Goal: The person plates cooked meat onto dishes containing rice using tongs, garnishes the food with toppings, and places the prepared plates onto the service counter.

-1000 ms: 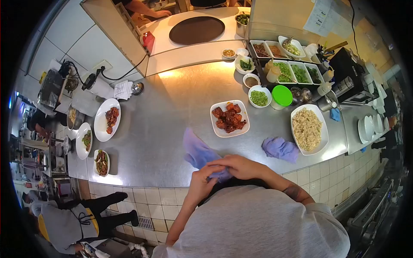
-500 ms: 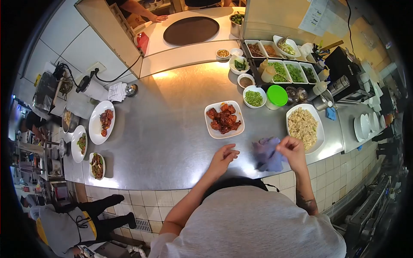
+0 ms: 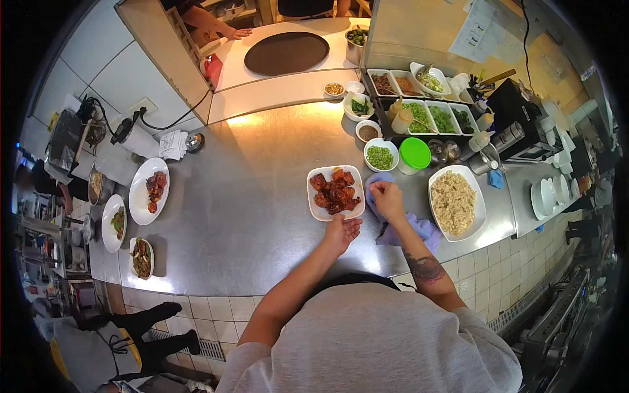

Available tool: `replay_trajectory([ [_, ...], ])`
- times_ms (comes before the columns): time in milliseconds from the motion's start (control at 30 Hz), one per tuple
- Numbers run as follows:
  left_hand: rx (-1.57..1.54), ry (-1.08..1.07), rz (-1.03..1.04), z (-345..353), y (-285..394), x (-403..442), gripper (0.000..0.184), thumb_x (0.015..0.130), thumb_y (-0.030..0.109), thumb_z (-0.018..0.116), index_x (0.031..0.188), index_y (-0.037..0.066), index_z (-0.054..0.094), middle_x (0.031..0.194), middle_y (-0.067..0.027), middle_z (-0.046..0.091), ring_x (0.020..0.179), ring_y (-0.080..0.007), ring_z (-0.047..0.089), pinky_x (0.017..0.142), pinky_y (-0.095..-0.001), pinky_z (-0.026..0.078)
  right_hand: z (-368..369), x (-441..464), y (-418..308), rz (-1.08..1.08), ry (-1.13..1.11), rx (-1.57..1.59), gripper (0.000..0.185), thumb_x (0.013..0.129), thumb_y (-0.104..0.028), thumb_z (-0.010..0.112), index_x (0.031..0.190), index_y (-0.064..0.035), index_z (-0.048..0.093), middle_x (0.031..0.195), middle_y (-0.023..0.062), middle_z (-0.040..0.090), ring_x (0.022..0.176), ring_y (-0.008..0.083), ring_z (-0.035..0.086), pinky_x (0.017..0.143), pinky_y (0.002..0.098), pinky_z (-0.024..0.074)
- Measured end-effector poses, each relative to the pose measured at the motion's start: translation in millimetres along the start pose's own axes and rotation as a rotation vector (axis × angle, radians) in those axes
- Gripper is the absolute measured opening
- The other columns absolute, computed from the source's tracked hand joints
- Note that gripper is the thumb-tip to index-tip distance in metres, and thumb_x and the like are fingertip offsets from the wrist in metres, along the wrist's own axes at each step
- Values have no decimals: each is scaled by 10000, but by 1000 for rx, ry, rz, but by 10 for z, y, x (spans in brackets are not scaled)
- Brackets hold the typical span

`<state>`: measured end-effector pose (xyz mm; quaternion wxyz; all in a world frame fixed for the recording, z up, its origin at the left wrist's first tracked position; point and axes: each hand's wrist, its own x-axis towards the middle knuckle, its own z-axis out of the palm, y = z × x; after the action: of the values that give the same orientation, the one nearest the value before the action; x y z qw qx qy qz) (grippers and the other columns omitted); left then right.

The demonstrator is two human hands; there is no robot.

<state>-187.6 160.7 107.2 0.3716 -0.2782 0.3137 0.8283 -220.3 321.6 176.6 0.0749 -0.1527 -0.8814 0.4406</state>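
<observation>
A square white bowl [image 3: 359, 208] of dark red glazed meat stands on the steel counter [image 3: 242, 216]. My left hand [image 3: 343, 230] is at its near rim, palm up, fingers spread to the right; whether it bears any of the bowl's weight cannot be told. Just right of the bowl, my right hand [image 3: 386, 198] is closed on a purple cloth [image 3: 372, 178], part of which shows above the fingers. More purple cloth [image 3: 426, 232] lies under and beside my right forearm; whether it is one cloth or two is unclear.
White dishes of food [image 3: 139, 208] stand at the left. At right are a dish of pale chopped food [image 3: 481, 211], a green-lidded tub [image 3: 415, 153], small bowls and topping trays. A black oval tray [image 3: 286, 54] lies beyond, near another person's hand [image 3: 239, 33]. Another person [image 3: 98, 350] is lower left.
My hands have parted. My left hand has moved to the bowl's near rim. My right hand went to the right, then came back beside the bowl with purple cloth.
</observation>
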Motion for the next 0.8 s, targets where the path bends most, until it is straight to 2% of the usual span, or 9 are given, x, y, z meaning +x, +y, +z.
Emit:
replay_trajectory([
  [100,-1,-15,18,-35,-99,-90,372,885,305,377,1042,5,530,961,-156,610,807,-215,552,752,-355,457,123,-26,10,-151,-51,-67,117,758,-89,629,813,5,673,687,138,649,626,214,640,599,324,492],
  [200,7,-18,23,-47,-151,-120,368,885,300,378,1056,10,526,965,-157,610,814,-212,548,752,-355,458,168,-14,-43,-223,-69,-119,127,707,-71,651,810,-1,627,688,138,633,623,272,628,591,352,491],
  [300,26,-37,46,-64,-166,-165,371,885,308,386,1068,14,519,966,-160,610,815,-214,550,752,-354,459,194,9,-182,-211,-30,-239,168,674,-33,640,787,-8,518,757,169,618,707,350,616,619,422,487],
  [400,40,-51,53,-80,-182,-207,373,880,315,398,1075,18,514,968,-165,610,811,-215,554,752,-353,462,305,39,-190,-145,8,-270,236,670,-36,643,788,-27,439,785,172,602,703,381,600,606,453,469],
  [533,94,-51,33,-118,-140,-235,387,876,329,396,1078,19,509,986,-166,609,830,-215,561,771,-359,461,344,-33,-190,-219,93,-251,194,697,-38,630,807,-19,471,748,178,603,686,377,600,602,452,471],
  [633,214,23,26,-180,-23,-352,393,868,317,379,1046,-4,521,910,-173,625,770,-223,587,718,-366,486,249,-55,-102,-246,150,-165,183,731,-54,627,847,-13,492,730,178,607,671,348,615,600,415,488],
  [700,420,53,-20,-338,166,-421,387,872,309,358,974,-16,542,800,-162,631,656,-214,597,609,-341,503,26,-31,-75,-204,205,-90,181,761,-67,624,889,-9,512,742,178,619,678,319,634,616,381,504],
  [800,702,74,-57,-498,517,-570,372,850,285,365,902,-28,560,691,-156,623,534,-211,588,488,-322,500,-277,103,162,-98,184,194,192,785,-78,623,948,-6,552,805,178,640,694,277,650,648,340,514],
])
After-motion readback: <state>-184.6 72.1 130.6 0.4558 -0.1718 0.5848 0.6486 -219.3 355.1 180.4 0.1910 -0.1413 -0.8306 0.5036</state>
